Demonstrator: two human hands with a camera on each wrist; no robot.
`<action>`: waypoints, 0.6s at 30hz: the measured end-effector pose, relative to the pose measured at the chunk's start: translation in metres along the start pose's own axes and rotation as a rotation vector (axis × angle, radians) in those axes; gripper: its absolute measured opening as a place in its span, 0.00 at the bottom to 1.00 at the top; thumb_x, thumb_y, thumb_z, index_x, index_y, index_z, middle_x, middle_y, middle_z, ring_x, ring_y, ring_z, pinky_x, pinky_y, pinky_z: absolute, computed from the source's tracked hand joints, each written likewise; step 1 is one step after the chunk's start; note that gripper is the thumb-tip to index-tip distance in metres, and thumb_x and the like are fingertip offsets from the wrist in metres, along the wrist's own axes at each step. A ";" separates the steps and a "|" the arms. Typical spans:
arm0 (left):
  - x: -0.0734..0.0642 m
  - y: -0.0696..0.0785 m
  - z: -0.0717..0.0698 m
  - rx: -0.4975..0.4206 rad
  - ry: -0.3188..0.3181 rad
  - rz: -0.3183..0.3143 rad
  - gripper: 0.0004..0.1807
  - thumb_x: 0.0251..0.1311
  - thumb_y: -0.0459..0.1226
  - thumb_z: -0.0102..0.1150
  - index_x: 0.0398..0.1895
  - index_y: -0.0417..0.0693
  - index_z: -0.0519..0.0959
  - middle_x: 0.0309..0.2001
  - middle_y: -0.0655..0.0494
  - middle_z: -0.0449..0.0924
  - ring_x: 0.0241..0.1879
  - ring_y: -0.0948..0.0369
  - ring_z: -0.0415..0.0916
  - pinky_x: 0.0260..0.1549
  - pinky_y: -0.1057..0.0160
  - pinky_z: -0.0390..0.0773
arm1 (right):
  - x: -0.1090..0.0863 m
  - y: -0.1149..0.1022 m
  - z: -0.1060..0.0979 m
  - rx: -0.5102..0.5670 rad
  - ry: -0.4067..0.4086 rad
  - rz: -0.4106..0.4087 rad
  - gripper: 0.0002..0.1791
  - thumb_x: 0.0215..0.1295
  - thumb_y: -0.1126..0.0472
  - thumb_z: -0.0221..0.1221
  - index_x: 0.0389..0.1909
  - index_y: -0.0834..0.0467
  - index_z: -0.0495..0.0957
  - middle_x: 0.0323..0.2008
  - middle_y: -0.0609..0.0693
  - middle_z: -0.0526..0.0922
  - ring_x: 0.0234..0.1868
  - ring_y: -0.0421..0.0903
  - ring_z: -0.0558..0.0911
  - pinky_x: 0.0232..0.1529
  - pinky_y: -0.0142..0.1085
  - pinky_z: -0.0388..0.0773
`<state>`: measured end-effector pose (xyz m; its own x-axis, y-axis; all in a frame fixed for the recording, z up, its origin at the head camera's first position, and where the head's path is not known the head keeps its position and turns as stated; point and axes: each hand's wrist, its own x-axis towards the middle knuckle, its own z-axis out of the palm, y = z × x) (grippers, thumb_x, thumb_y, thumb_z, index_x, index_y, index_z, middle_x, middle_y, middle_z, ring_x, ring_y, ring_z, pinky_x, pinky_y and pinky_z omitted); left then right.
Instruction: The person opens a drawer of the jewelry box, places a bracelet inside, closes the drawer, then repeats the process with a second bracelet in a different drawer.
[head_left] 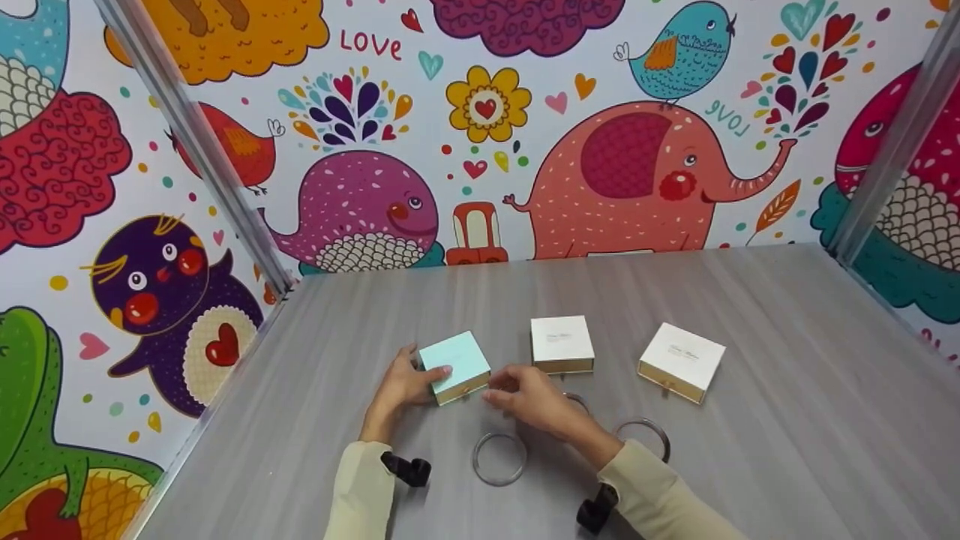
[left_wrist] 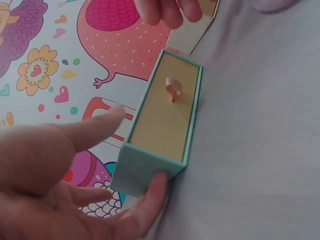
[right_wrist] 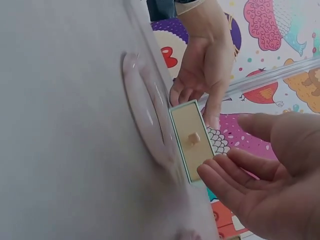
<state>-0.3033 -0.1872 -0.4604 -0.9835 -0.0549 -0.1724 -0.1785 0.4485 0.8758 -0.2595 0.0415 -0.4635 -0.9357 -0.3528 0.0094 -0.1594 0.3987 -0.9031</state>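
The printed wall, covered in cartoon animals, stands behind a grey wood-grain table. Two cream sleeves, left and right, extend over the near side.

Left hand: partly closed, gripping the mint-green box; thumb across the top, a finger against the side. Right hand: thumb and loosely curved fingers parted, holding nothing, positioned at the box's right front corner. Whether a fingertip touches that box cannot be told.

Three boxes are present. The mint-green box sits leftmost, gold front facing the person. A middle white box and a right white box stand apart to its right, lettering on top.

Three bangles lie in front of the boxes: one between the forearms, one beside the right forearm, and one partly hidden behind the right hand.

A black camera is fitted at each wrist: left, right. Smallest item: the pull tab, projecting from the mint-green box's gold front.
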 end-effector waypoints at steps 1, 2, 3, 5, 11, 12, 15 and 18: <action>0.000 0.000 0.000 -0.014 -0.003 -0.011 0.49 0.59 0.36 0.70 0.76 0.30 0.49 0.71 0.23 0.58 0.67 0.38 0.68 0.63 0.44 0.73 | 0.001 -0.001 0.002 0.024 0.001 0.015 0.19 0.68 0.55 0.63 0.52 0.65 0.80 0.43 0.53 0.86 0.41 0.43 0.83 0.41 0.37 0.82; 0.000 0.000 0.000 -0.023 -0.006 -0.019 0.49 0.59 0.36 0.70 0.76 0.30 0.49 0.71 0.24 0.58 0.66 0.38 0.69 0.62 0.45 0.74 | 0.003 -0.001 0.003 0.049 0.002 0.031 0.18 0.68 0.56 0.63 0.51 0.65 0.80 0.42 0.54 0.86 0.40 0.44 0.83 0.41 0.38 0.83; 0.001 0.000 0.000 -0.031 -0.007 -0.026 0.49 0.59 0.36 0.70 0.76 0.31 0.50 0.72 0.24 0.58 0.65 0.39 0.70 0.60 0.45 0.76 | 0.004 -0.001 0.005 0.075 0.004 0.048 0.17 0.68 0.56 0.63 0.50 0.65 0.80 0.41 0.54 0.86 0.39 0.44 0.84 0.40 0.38 0.83; 0.002 0.001 0.001 -0.039 -0.013 -0.037 0.49 0.59 0.35 0.70 0.77 0.33 0.50 0.72 0.25 0.58 0.64 0.40 0.71 0.58 0.47 0.78 | 0.006 -0.002 0.007 0.123 0.007 0.088 0.16 0.68 0.57 0.63 0.48 0.65 0.80 0.39 0.54 0.86 0.37 0.45 0.84 0.39 0.38 0.84; 0.003 -0.001 0.001 -0.052 -0.016 -0.037 0.49 0.58 0.33 0.70 0.77 0.34 0.50 0.72 0.25 0.58 0.64 0.39 0.71 0.53 0.46 0.81 | 0.013 -0.004 0.015 0.181 0.002 0.160 0.16 0.67 0.56 0.64 0.45 0.66 0.80 0.36 0.53 0.85 0.35 0.43 0.84 0.37 0.36 0.84; 0.003 -0.001 0.001 -0.058 -0.017 -0.035 0.49 0.58 0.32 0.70 0.77 0.34 0.50 0.72 0.25 0.58 0.64 0.38 0.70 0.51 0.46 0.82 | 0.014 -0.004 0.017 0.184 0.000 0.168 0.16 0.67 0.57 0.64 0.45 0.66 0.80 0.35 0.53 0.84 0.35 0.43 0.83 0.37 0.36 0.84; 0.003 -0.002 0.001 -0.074 -0.025 -0.022 0.48 0.58 0.31 0.69 0.76 0.33 0.51 0.71 0.24 0.58 0.63 0.36 0.70 0.46 0.45 0.84 | 0.017 -0.004 0.020 0.185 0.001 0.186 0.15 0.67 0.57 0.64 0.43 0.67 0.81 0.34 0.53 0.85 0.34 0.42 0.83 0.37 0.36 0.85; 0.003 -0.003 0.002 -0.077 -0.023 -0.019 0.46 0.58 0.30 0.69 0.75 0.33 0.54 0.69 0.25 0.60 0.61 0.38 0.72 0.46 0.46 0.84 | 0.021 -0.002 0.023 0.184 0.002 0.204 0.16 0.67 0.56 0.64 0.41 0.67 0.82 0.34 0.56 0.87 0.33 0.43 0.85 0.37 0.37 0.85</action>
<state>-0.3055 -0.1872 -0.4644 -0.9792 -0.0413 -0.1987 -0.1994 0.3776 0.9042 -0.2720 0.0141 -0.4713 -0.9432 -0.2793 -0.1800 0.0921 0.3008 -0.9492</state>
